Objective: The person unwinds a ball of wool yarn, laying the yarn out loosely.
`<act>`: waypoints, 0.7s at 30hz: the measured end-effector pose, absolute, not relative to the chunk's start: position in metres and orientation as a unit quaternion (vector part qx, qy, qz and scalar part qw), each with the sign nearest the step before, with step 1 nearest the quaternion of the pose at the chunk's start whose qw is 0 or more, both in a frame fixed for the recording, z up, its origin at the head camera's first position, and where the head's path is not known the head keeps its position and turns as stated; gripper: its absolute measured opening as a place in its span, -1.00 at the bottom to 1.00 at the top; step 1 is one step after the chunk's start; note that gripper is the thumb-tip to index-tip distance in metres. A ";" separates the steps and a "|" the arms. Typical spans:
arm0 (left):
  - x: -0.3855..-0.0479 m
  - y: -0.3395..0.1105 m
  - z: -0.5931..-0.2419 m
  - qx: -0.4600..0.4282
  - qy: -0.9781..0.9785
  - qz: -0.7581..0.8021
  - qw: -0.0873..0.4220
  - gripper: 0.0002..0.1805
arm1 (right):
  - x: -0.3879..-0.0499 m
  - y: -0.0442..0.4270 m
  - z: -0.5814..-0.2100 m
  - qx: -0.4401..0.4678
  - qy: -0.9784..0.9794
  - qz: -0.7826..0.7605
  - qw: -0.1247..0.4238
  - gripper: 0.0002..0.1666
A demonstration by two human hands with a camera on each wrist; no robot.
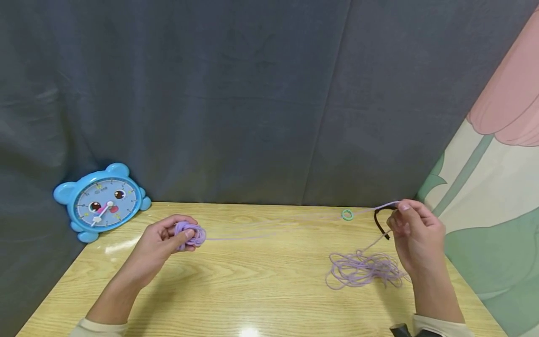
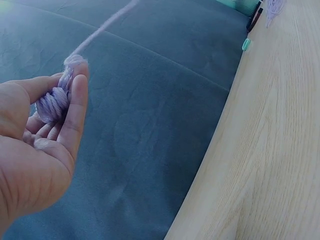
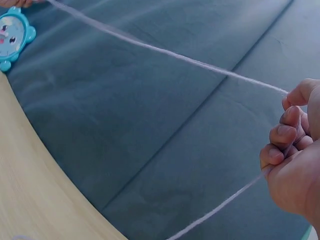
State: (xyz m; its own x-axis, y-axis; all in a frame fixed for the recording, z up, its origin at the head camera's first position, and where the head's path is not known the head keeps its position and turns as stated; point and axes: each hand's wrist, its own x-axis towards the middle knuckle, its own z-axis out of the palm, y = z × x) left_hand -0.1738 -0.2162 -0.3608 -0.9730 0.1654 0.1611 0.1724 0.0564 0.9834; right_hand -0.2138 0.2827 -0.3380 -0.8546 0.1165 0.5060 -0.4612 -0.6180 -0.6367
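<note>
On the table point(image 1: 252, 295), at right, lies a yarn heap point(image 1: 364, 270). At left, the left hand point(image 1: 162, 243) clamps a ball point(image 1: 199, 236); the right hand point(image 1: 421, 238) pinches the strand point(image 3: 230, 73), faint midway, probably taut. Winding seems in hand; the next wrap wants steady tension.

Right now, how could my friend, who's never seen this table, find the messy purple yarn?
Start at the pale wood-grain table and, in the head view, look toward its right side. Find the right hand; the yarn heap lies just left of its wrist. Unlike the compact purple bundle in the left hand, it sprawls in loose loops.
</note>
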 end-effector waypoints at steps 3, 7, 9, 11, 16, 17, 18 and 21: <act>-0.174 -0.217 -0.361 -0.116 -0.726 -0.678 0.000 -0.76 | -0.213 0.289 -0.339 0.226 -0.413 0.867 0.163 -0.60; -0.175 -0.216 -0.361 -0.118 -0.724 -0.680 -0.003 -0.81 | -0.212 0.296 -0.342 0.226 -0.413 0.867 0.162 -0.60; -0.175 -0.216 -0.362 -0.119 -0.722 -0.682 -0.003 -0.80 | -0.212 0.298 -0.344 0.220 -0.411 0.869 0.164 -0.60; -0.175 -0.217 -0.362 -0.119 -0.721 -0.682 -0.001 -0.79 | -0.212 0.300 -0.346 0.210 -0.409 0.872 0.170 -0.61; -0.175 -0.217 -0.363 -0.123 -0.719 -0.684 -0.002 -0.79 | -0.213 0.307 -0.349 0.189 -0.401 0.878 0.183 -0.64; -0.175 -0.218 -0.363 -0.125 -0.719 -0.684 -0.003 -0.78 | -0.214 0.308 -0.350 0.187 -0.400 0.878 0.183 -0.64; -0.175 -0.218 -0.363 -0.126 -0.719 -0.684 -0.005 -0.79 | -0.214 0.310 -0.351 0.186 -0.401 0.878 0.183 -0.64; -0.176 -0.217 -0.363 -0.129 -0.718 -0.683 -0.006 -0.78 | -0.215 0.314 -0.354 0.185 -0.407 0.876 0.183 -0.65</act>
State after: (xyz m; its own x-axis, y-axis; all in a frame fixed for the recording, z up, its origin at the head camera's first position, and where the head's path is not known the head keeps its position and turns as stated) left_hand -0.1756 -0.2173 -0.3626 -0.9664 0.1947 0.1678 0.1772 0.0322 0.9836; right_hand -0.2151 0.3140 -0.3541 -0.8648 0.1706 0.4723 -0.4709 -0.6020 -0.6448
